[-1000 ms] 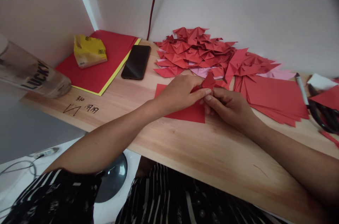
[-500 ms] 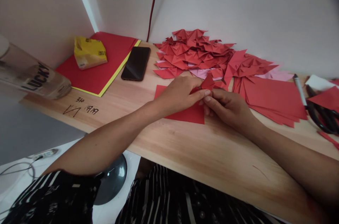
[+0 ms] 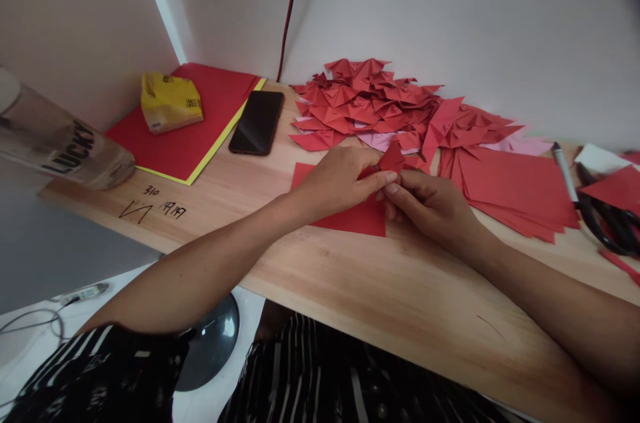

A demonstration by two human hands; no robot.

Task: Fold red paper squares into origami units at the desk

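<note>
Between my two hands is a small folded piece of red paper, its pointed tip showing above the fingers. My left hand pinches it with thumb and fingers from the left. From the right, my right hand closes on its lower edge, thumb pressed near the left thumb; most of the fold is hidden by the fingers. Beneath the hands a flat red sheet lies on the wooden table. Just behind is a heap of folded red and pink paper pieces.
Right of my hands lies a stack of red sheets, with a marker and black-handled scissors beyond. To the left are a phone, a red folder under a yellow packet, and a clear bottle.
Hardly anything differs. Both hands keep their pinch on the folded red paper in the same place, and the whole view has shifted very slightly.
</note>
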